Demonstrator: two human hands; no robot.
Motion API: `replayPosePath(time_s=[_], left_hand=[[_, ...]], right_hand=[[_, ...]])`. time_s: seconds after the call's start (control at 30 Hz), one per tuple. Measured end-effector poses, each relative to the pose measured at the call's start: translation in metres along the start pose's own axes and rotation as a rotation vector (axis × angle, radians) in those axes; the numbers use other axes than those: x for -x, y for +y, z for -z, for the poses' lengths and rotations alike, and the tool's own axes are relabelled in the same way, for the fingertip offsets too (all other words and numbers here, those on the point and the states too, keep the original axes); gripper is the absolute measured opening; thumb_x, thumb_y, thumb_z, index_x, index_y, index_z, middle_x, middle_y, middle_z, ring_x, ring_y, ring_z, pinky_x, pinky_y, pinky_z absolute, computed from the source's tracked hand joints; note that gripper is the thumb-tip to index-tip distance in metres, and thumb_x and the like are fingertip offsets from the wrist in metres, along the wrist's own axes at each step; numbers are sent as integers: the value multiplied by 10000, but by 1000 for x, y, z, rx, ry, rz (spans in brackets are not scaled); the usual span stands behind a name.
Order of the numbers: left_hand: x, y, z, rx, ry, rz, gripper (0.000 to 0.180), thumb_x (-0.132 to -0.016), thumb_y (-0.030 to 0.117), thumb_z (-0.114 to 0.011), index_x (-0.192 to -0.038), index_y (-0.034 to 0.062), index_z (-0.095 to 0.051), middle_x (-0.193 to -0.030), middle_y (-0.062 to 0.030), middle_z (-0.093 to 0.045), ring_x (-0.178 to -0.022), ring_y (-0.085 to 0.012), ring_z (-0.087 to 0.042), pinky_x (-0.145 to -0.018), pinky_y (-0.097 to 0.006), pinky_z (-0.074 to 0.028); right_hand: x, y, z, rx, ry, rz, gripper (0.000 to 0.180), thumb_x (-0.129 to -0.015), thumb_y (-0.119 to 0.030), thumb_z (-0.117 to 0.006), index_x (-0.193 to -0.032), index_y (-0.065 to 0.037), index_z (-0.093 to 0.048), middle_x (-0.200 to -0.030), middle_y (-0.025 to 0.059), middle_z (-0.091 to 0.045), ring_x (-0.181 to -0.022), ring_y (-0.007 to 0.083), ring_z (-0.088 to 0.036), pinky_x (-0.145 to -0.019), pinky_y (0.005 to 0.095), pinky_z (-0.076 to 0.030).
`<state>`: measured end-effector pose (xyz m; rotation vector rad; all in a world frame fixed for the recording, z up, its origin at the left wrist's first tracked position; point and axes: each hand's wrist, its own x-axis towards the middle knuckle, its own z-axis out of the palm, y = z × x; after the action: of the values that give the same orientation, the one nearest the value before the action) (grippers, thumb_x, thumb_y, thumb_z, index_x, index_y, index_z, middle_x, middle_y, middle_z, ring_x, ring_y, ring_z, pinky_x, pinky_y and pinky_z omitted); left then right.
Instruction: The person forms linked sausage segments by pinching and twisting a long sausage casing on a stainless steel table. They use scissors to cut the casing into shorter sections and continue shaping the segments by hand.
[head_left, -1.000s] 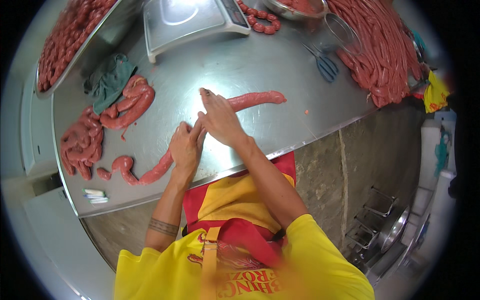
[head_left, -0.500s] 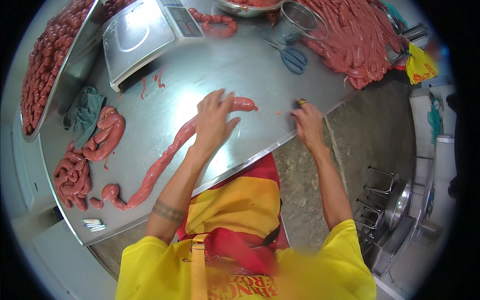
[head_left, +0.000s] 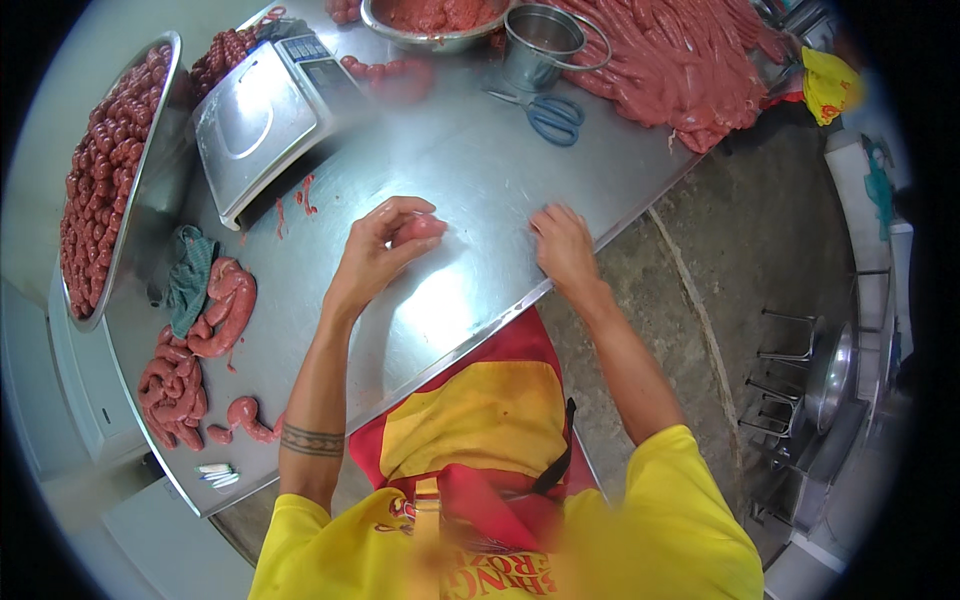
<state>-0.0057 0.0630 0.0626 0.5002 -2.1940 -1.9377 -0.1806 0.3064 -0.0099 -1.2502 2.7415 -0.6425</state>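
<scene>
My left hand (head_left: 380,252) curls around the end of a pink raw sausage (head_left: 425,231) above the steel table. My forearm hides the stretch behind it; a coiled tail of raw sausage (head_left: 245,417) shows left of that forearm. My right hand (head_left: 566,245) is closed over the table near its front edge, with fingers curled in and slightly blurred. Anything in its grip is hidden. Scissors with blue handles (head_left: 555,122) lie beyond my right hand.
Beyond the hands are a flat scale (head_left: 262,118), a metal cup (head_left: 535,72), a bowl of ground meat (head_left: 440,44) and a heap of long sausages (head_left: 670,70). At left are a tub of small links (head_left: 172,130), a green cloth (head_left: 192,275) and more raw sausages (head_left: 172,390).
My left hand has shifted left and now wraps the sausage end. My right hand has moved left, closer to it; the small dark and yellow thing it held is out of sight.
</scene>
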Motion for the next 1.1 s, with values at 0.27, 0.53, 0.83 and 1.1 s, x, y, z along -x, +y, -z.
replayPosePath(time_s=[0.27,0.53,0.83,1.1], left_hand=[[28,3,5,186,35,66,391,-946,46,-785,-1333,49,-733,-1063,-70,-783,-909,-103,-696,-781,-225,-560],[47,29,-9,39,67,95,377,-959,73,-782,-1332,50,-735,-1055,-82,-794,-859,-102,-684,-752,-233,-560],[68,26,10,31,222,-13,355,-981,49,-746,-1333,8,-722,-1044,-86,-779,-934,-133,-705,-810,-263,-571],[28,17,26,-254,360,-238,301,-972,99,-766,-1267,38,-768,-1065,-98,-789,-890,-151,-731,-791,-269,-569]], right_hand=[[121,107,185,-250,-313,-339,205,-820,-50,-705,-1008,-79,-782,-982,125,-724,-882,351,-694,-771,436,-544],[167,123,102,-481,-228,-674,311,-982,-226,-731,-1238,-53,-769,-1127,157,-770,-1053,247,-730,-907,357,-573],[12,-120,10,-2222,-249,-275,686,-1095,-367,-576,-1614,-8,-305,-1668,259,-295,-1502,437,-390,-1197,470,-429],[91,84,77,-398,167,3,293,-1034,-216,-679,-1296,-97,-731,-1301,97,-698,-1311,289,-594,-1305,540,-166]])
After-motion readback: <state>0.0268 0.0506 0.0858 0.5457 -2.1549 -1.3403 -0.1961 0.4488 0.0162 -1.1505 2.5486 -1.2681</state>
